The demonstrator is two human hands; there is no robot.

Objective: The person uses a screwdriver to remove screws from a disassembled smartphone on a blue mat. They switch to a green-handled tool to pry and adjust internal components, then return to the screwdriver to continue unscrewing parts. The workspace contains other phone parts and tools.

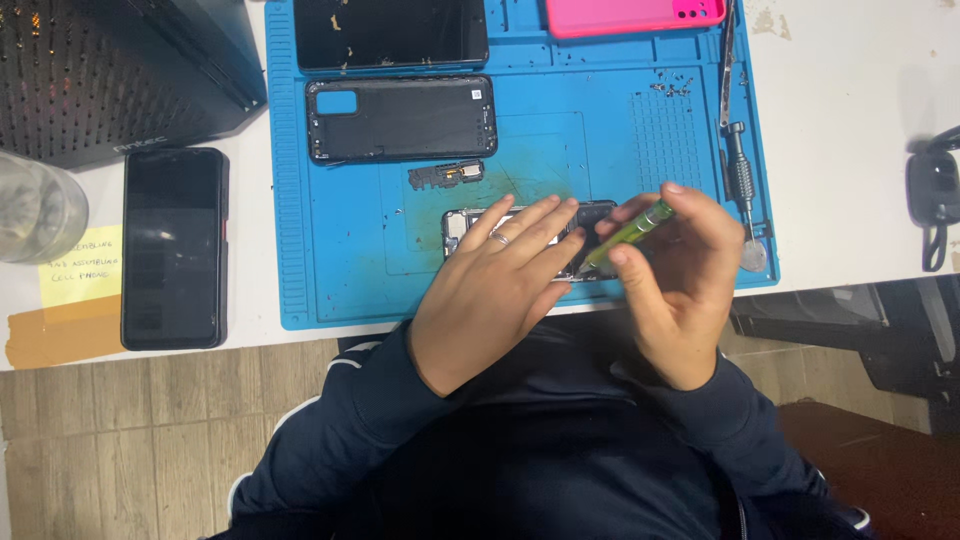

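Person seated at a white table, working over a blue mat that keeps small parts from rolling off.

Left hand lies flat, fingers spread, on an opened phone near the mat's front edge. It pins the phone rather than gripping it: fingers open, pressing down, closed on nothing. That steadies the body while the tool works on it.

Right hand has thumb and fingers pinched shut on a green screwdriver. The shaft slants down and left, and its tip meets the phone's dark upper end just beside the left fingertips. The pinch sits high on the handle, which suits turning it between the fingers.

Laid out behind, in reach but apart from the work:
- a small black part, just above the phone
- a black back cover, inner face up
- a dark screen panel at the mat's far edge
- a pink case, far right corner
- tweezers and a second, metal driver along the mat's right channel
- loose screws by the gridded patch

Off the mat, left: a whole black phone, a yellow note, a clear jar, a black perforated case.
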